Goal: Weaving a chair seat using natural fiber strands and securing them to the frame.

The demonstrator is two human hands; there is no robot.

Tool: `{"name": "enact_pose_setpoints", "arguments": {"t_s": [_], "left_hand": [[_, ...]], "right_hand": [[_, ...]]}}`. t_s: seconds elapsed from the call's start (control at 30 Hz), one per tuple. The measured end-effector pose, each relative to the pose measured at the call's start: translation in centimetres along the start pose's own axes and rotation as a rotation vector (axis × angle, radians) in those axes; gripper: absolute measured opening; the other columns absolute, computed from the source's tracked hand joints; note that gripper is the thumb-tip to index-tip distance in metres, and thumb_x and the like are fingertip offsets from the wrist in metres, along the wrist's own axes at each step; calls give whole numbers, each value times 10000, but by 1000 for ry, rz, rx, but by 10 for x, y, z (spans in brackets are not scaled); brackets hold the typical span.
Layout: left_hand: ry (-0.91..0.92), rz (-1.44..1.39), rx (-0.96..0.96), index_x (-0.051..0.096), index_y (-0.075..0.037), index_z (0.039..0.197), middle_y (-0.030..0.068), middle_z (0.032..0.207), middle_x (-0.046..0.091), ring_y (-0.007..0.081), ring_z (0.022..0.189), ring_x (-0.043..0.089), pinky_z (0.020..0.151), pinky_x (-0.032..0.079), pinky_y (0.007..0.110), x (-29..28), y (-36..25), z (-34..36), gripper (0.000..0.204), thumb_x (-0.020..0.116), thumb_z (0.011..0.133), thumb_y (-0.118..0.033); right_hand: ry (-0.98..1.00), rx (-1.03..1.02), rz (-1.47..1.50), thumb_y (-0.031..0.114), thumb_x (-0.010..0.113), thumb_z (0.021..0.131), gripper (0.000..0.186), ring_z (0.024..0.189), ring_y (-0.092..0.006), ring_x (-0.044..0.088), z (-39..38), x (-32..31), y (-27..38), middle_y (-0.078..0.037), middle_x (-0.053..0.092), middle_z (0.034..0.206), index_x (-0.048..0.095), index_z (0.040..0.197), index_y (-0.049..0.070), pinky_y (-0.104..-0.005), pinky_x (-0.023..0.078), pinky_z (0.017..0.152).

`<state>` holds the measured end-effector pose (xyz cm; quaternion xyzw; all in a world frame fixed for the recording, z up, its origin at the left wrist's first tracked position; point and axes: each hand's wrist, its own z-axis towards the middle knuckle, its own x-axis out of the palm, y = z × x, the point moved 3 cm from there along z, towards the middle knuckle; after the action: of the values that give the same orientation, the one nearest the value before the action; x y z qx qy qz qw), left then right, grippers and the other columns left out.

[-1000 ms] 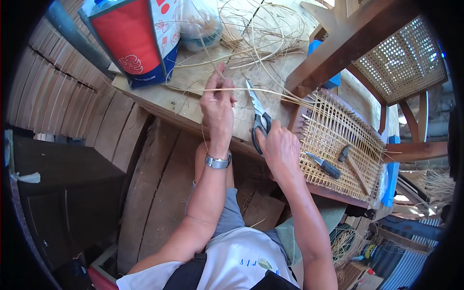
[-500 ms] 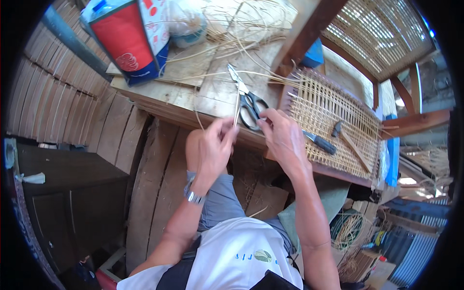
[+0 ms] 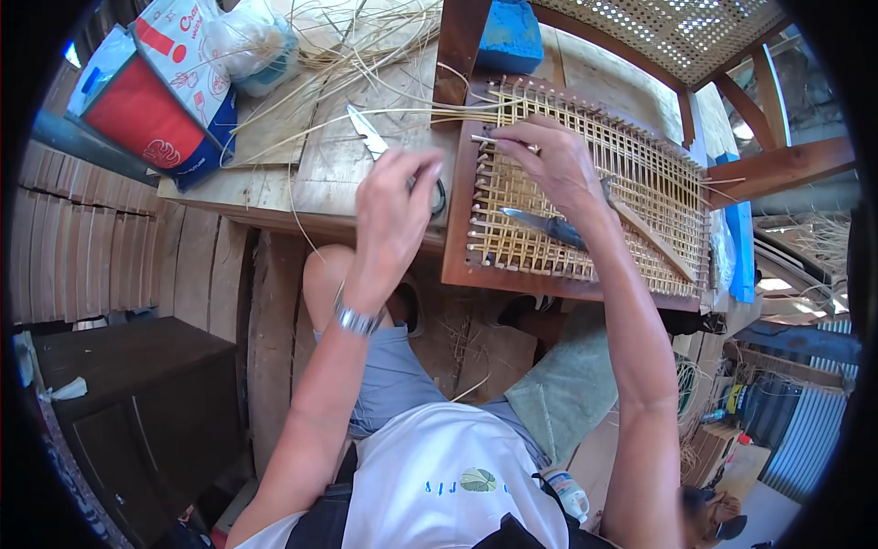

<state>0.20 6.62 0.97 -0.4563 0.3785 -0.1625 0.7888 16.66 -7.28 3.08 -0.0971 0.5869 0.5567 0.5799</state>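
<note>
A woven cane panel (image 3: 640, 220) in a brown wooden frame lies on the bench, short pegs standing along its edges. Over its far left corner, my right hand (image 3: 553, 165) is closed in a pinch on a short, pale, thin stick (image 3: 485, 139). My left hand (image 3: 389, 201) hovers over the scissors (image 3: 366, 133), covering much of their black handles; its fingertips are smeared by motion, so I cannot tell whether it holds anything. On the weave lie a knife (image 3: 549, 226) with a dark handle and a hammer (image 3: 654, 242) with a wooden handle, its head partly hidden behind my right forearm.
Loose cane strands (image 3: 357, 59) spread across the bench's far side. A red, white and blue bag (image 3: 160, 119) stands at its left end. Behind the panel are a blue block (image 3: 509, 37) and a chair frame with a cane back (image 3: 658, 37). A dark cabinet (image 3: 137, 393) stands at left.
My right hand has moved from the scissors' handles to the panel's far left corner. My left hand has shifted over the scissors. The whole view has swung right.
</note>
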Motion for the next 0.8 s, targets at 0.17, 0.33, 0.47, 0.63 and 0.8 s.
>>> {"name": "enact_pose_setpoints", "arguments": {"t_s": [0.17, 0.33, 0.47, 0.63, 0.8], "left_hand": [[-41, 46, 225, 746, -50, 1031, 149, 893, 637, 302, 810, 655, 720, 518, 379, 46, 18, 40, 191, 707, 846, -23], [33, -7, 86, 728, -31, 961, 123, 947, 627, 299, 828, 657, 727, 521, 378, 52, 17, 49, 140, 730, 823, -8], [31, -77, 120, 714, -27, 941, 108, 977, 621, 273, 822, 656, 704, 522, 364, 59, 27, 53, 119, 739, 825, -19], [99, -139, 90, 723, -5, 1000, 88, 966, 632, 192, 794, 628, 711, 512, 300, 52, 25, 53, 150, 728, 851, -15], [50, -102, 191, 731, -26, 986, 65, 904, 644, 191, 802, 649, 687, 522, 299, 52, 28, 52, 159, 747, 828, -22]], "right_hand": [[78, -143, -39, 146, 710, 887, 192, 841, -283, 682, 15, 16, -8, -102, 697, 966, 752, 1064, 83, -354, 543, 759], [105, -142, 42, 140, 751, 846, 208, 810, -247, 674, 16, 13, -18, -87, 683, 943, 756, 1041, 68, -346, 538, 732], [152, -43, 144, 138, 759, 838, 203, 799, -198, 657, 21, 12, -26, -77, 683, 939, 755, 1018, 45, -313, 519, 722], [196, 97, 130, 141, 743, 855, 186, 764, -163, 632, 25, 18, -23, -64, 672, 921, 759, 1006, 33, -294, 510, 708], [102, 77, 166, 131, 756, 839, 148, 824, -237, 678, 17, 19, -22, -81, 683, 915, 760, 960, 46, -343, 536, 745]]}}
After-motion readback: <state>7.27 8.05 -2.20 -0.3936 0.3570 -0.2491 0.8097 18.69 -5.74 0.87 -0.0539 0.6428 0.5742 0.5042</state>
